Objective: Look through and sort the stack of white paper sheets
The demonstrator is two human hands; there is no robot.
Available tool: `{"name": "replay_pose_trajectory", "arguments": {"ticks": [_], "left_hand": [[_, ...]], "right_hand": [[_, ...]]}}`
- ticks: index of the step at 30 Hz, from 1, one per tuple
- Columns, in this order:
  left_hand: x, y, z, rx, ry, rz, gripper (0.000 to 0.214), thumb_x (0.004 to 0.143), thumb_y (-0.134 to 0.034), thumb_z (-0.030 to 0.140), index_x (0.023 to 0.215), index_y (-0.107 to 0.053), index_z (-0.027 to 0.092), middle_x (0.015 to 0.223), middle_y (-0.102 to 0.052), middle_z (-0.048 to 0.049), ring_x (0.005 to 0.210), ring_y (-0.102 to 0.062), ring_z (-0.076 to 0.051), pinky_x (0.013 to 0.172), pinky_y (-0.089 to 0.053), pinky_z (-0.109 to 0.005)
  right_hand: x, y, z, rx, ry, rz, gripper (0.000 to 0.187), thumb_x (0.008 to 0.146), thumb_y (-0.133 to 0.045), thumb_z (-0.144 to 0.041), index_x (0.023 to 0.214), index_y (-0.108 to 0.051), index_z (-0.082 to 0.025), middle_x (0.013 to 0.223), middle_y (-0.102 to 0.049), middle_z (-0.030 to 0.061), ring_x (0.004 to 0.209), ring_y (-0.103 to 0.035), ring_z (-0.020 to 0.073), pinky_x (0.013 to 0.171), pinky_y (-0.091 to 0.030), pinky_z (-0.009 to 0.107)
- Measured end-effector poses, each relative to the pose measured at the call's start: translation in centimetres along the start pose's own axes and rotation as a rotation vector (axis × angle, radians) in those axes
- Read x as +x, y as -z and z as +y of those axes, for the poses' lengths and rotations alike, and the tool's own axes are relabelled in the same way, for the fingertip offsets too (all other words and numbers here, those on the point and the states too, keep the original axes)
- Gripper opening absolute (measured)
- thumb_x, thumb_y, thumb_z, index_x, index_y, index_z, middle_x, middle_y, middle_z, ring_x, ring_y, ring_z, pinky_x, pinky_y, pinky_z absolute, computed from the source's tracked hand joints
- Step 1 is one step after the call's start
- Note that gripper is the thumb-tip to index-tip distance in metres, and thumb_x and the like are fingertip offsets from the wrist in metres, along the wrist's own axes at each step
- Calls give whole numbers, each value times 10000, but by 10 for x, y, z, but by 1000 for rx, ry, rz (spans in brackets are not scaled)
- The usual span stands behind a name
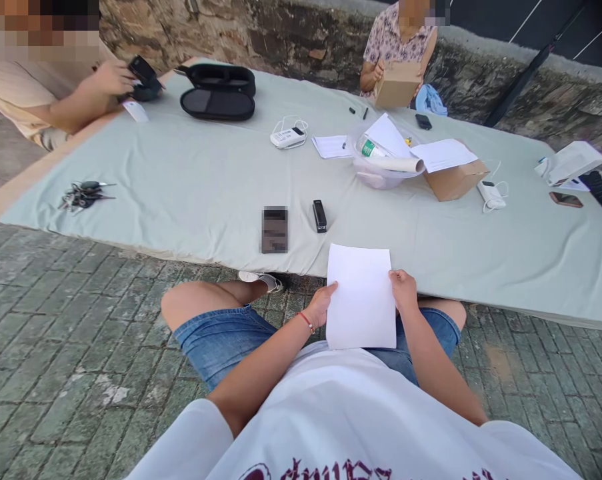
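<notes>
White sheets of paper (361, 300), blank on the side facing me, are held over my lap at the near table edge. My left hand (321, 303) grips their left edge, thumb on top and the other fingers mostly hidden beneath. On the opposite edge, my right hand (405, 288) pinches the paper near its upper right side. Whether it is one sheet or a thin stack I cannot tell for sure. Just beyond the paper lies a black stapler (319, 216) on the cloth. Left of that sits a dark flat rectangular object (275, 230), blurred out.
A pale cloth covers the long table (205, 193). On it are keys (85, 196), a black case (218, 93), a white corded device (288, 137), a plastic basin (375, 177), a cardboard box (455, 180) and a phone (565, 199). Other people sit at the left, far and right sides.
</notes>
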State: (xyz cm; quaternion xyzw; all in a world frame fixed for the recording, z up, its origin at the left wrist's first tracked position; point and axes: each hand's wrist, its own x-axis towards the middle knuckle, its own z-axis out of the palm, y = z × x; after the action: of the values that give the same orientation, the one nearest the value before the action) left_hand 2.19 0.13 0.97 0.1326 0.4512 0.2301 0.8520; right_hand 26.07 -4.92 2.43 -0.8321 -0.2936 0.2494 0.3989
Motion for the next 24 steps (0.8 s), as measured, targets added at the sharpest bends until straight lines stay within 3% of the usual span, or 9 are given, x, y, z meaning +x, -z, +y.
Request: {"name": "replay_pose_trajectory", "arguments": {"ticks": [3,9,17,24], "left_hand": [[1,2,-1,-43,29,-24,284,857,-641,308,988,-673,58,898,-748,-176,835,-729,-278,871,-567,-433],[3,7,2,-191,224,-209,362,881,-580,284,1124,-650,24,999,-736,-197,962,-709,-289,984,-501,-436],[-2,12,7,-215,283,-257,384,913,-517,282,1160,-631,12,1006,-737,-191,972,-706,-280,1014,-471,-429],[-4,14,11,-265,301,-288,439,909,-529,324,1216,-597,18,1061,-725,-194,1007,-694,-298,1013,-471,-445]], "right_hand": [[-2,1,-3,-10,-18,-12,399,745,-546,-584,777,-660,-203,654,-648,33,651,-559,210,586,-443,318],[-7,4,-1,61,-23,-60,481,743,-549,-627,858,-698,-185,716,-683,34,710,-586,215,636,-476,321],[-17,8,-4,303,-53,-114,470,748,-614,-632,892,-689,-191,823,-716,27,742,-628,210,694,-517,337],[-33,21,-24,432,-229,-470,482,768,-648,-612,1046,-678,-219,958,-746,75,841,-701,278,719,-572,406]]}}
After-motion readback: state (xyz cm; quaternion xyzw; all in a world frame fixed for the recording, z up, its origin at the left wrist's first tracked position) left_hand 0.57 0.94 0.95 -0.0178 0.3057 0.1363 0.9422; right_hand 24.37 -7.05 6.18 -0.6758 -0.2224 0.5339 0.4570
